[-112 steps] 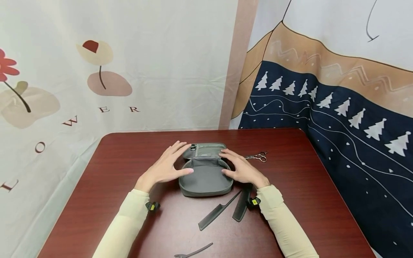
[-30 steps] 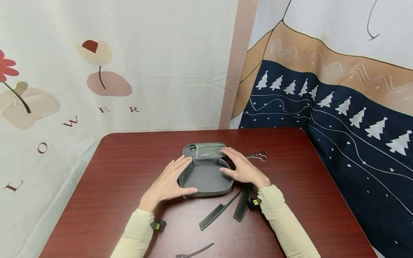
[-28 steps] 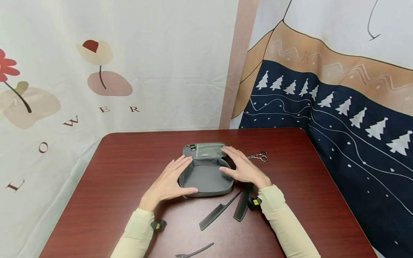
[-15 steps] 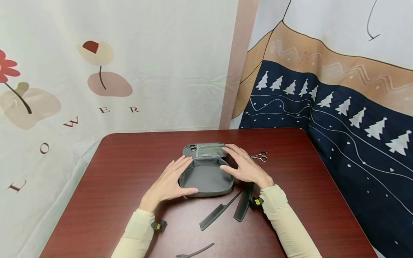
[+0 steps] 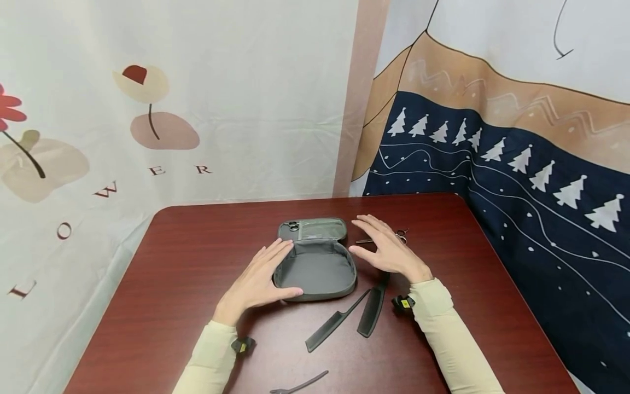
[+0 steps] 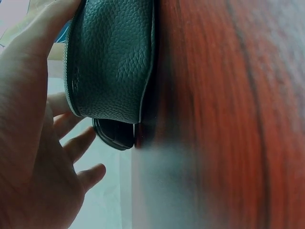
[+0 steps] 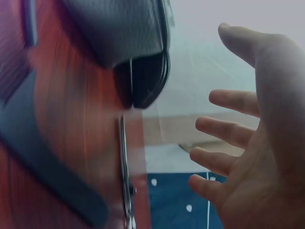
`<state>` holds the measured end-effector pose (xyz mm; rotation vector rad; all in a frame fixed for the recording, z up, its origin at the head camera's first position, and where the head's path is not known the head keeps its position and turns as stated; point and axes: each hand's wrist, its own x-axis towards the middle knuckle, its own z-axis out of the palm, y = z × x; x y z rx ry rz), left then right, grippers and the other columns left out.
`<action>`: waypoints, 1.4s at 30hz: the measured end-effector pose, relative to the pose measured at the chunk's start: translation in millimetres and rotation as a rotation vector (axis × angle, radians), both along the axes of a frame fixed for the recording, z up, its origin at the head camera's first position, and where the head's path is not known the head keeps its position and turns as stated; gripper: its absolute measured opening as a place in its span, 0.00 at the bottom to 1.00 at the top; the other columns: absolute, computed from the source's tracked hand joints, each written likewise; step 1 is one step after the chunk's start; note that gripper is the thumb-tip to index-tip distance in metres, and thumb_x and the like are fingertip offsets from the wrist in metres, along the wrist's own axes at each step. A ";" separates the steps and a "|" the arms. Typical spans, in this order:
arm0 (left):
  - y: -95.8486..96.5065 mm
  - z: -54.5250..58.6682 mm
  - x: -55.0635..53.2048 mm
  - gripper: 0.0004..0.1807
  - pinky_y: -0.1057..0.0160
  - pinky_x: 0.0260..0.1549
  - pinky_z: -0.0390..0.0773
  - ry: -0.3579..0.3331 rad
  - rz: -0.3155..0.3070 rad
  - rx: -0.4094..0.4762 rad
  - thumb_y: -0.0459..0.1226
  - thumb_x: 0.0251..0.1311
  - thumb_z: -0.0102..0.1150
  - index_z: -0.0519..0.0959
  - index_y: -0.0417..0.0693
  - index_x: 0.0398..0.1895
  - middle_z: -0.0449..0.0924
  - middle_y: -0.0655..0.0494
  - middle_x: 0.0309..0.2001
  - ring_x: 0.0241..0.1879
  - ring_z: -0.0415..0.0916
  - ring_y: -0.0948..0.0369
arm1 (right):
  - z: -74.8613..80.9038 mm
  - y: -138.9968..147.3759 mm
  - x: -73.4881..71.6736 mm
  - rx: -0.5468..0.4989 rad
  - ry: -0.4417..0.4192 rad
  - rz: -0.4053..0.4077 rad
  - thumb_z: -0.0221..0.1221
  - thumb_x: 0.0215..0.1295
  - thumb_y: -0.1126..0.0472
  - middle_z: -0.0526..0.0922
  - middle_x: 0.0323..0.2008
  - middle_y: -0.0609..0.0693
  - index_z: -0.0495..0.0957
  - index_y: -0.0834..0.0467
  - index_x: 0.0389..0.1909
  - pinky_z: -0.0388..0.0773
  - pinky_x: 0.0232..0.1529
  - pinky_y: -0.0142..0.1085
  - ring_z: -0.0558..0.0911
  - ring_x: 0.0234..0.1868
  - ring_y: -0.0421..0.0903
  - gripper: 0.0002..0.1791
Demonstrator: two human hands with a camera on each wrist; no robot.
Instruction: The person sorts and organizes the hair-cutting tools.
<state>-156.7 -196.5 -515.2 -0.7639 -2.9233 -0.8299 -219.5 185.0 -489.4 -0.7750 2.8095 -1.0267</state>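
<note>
we are watching a grey zip-up case [image 5: 315, 297] that is sitting on the red-brown wooden table [image 5: 177, 262], just in front of the person, with its lid [image 5: 289, 235] lying folded back behind it. inside the lid, a see-through pocket [image 5: 322, 229] is spreading across most of the width, and dark finger loops [image 5: 293, 225] are showing at its left end.

we are seeing the left hand [image 5: 258, 279] resting along the left side of the case, its fingers stretched out and the thumb reaching over the near rim; it is touching without grasping. the right hand [image 5: 389, 249] is hovering to the right of the case, released, holding nothing, fingers spread, and the right wrist view is showing a gap between it and the case wall.

behind that hand, silver scissors [image 5: 401, 236] are lying partly hidden. nearer to us, a tail comb [image 5: 325, 331] is slanting toward a wide handled comb [image 5: 371, 313]; whether they are touching we are not managing to tell. a slim dark forked tool [image 5: 307, 382] is lying at the bottom edge, partly cut off.

beyond the table, a pale flower-printed curtain [image 5: 256, 109] and a navy, tree-printed cloth [image 5: 433, 164] are hanging.
</note>
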 end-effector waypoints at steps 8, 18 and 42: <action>0.3 -0.2 0.0 0.63 0.30 0.89 0.56 0.007 0.000 -0.004 0.68 0.58 0.79 0.64 0.49 0.90 0.64 0.51 0.90 0.92 0.55 0.45 | -2.6 27.1 -0.6 0.059 0.039 -0.018 0.70 0.78 0.43 0.67 0.87 0.58 0.71 0.54 0.85 0.62 0.87 0.71 0.62 0.89 0.64 0.41; -0.2 0.3 0.0 0.63 0.30 0.88 0.57 0.016 0.000 -0.005 0.66 0.57 0.80 0.65 0.46 0.89 0.65 0.48 0.89 0.91 0.57 0.44 | -6.7 58.3 -4.7 0.118 0.034 -0.061 0.70 0.77 0.43 0.68 0.86 0.61 0.71 0.56 0.84 0.63 0.86 0.71 0.66 0.87 0.65 0.42; -0.1 1.0 -0.3 0.63 0.30 0.89 0.55 0.003 -0.001 0.000 0.68 0.58 0.79 0.65 0.48 0.90 0.64 0.49 0.89 0.92 0.56 0.45 | -21.1 79.4 -16.8 0.241 0.117 -0.064 0.71 0.78 0.55 0.76 0.78 0.69 0.78 0.66 0.76 0.72 0.81 0.68 0.75 0.79 0.70 0.32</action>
